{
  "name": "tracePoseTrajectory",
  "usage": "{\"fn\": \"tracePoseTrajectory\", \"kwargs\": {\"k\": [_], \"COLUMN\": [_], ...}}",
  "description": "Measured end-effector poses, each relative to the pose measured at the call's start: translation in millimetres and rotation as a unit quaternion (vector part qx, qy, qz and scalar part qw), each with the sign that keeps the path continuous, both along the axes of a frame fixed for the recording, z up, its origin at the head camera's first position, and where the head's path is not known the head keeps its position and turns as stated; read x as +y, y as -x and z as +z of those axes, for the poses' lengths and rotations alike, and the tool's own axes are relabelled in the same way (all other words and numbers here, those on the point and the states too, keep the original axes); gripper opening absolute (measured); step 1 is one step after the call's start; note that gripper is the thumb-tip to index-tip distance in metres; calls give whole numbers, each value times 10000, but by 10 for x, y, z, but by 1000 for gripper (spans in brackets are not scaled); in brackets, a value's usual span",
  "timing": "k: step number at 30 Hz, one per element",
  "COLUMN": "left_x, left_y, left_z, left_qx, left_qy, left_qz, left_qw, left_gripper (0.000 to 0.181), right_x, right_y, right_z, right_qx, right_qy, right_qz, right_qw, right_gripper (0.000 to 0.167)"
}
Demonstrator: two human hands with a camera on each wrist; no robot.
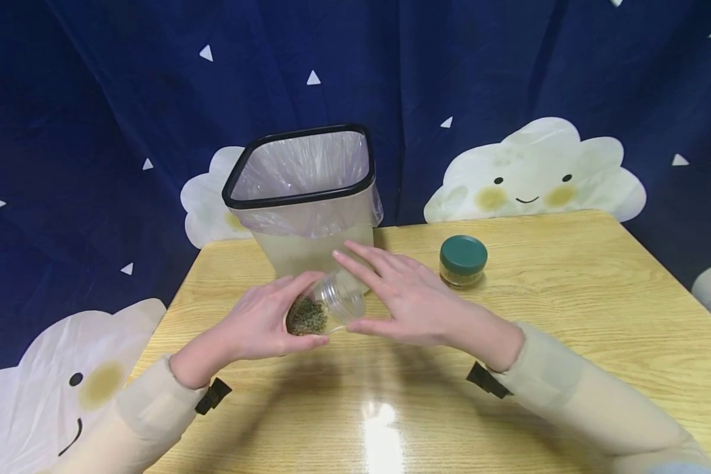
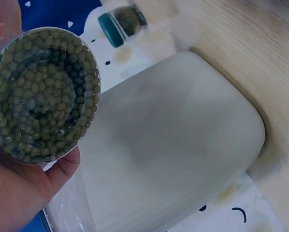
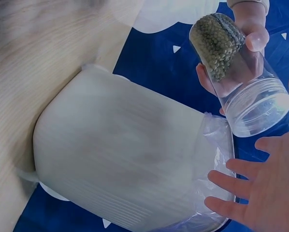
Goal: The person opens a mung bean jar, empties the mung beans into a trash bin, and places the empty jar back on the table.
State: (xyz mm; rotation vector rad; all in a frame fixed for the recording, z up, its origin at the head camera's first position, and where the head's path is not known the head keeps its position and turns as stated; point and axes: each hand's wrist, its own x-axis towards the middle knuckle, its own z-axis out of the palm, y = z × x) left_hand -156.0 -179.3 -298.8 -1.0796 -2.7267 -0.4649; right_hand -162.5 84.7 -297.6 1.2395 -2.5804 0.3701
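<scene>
My left hand (image 1: 261, 320) grips a clear jar (image 3: 253, 106) with green mung beans (image 3: 217, 43) gathered at its base. The jar is tilted, its threaded mouth toward the right, and no lid shows on it. In the left wrist view the beans (image 2: 43, 96) press against the round bottom. Beside the mouth, my right hand (image 1: 415, 296) is spread with its fingers extended. In the right wrist view those fingers stand apart from the jar, holding nothing.
Behind the hands stands a pale trash bin (image 1: 314, 227) with a black rim and a clear plastic liner (image 1: 308, 158). A second jar with a green lid (image 1: 463, 255) stands upright at the right on the wooden table (image 1: 569, 283). A dark blue curtain (image 1: 343, 59) hangs behind.
</scene>
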Motion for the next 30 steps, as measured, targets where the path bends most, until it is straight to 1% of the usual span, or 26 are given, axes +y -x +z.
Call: {"fn": "tracePoseTrajectory", "kwargs": {"k": [10, 18, 22, 30], "left_x": [23, 29, 39, 56], "left_y": [0, 5, 10, 28], "left_z": [50, 81, 101, 112], "left_qx": [149, 165, 203, 165], "left_qy": [302, 403, 426, 466], "left_qz": [-16, -38, -60, -103], "left_qw": [9994, 9990, 9989, 9987], "left_gripper": [80, 81, 81, 79], "right_x": [-18, -21, -24, -27], "right_y": [1, -8, -4, 3], "right_z": [-20, -19, -19, -10], "right_qx": [46, 150, 233, 363], "right_qy": [-141, -71, 35, 131], "right_qz": [-40, -11, 73, 285], "right_qw": [9999, 9999, 9997, 9988], "right_gripper": [84, 81, 77, 72]}}
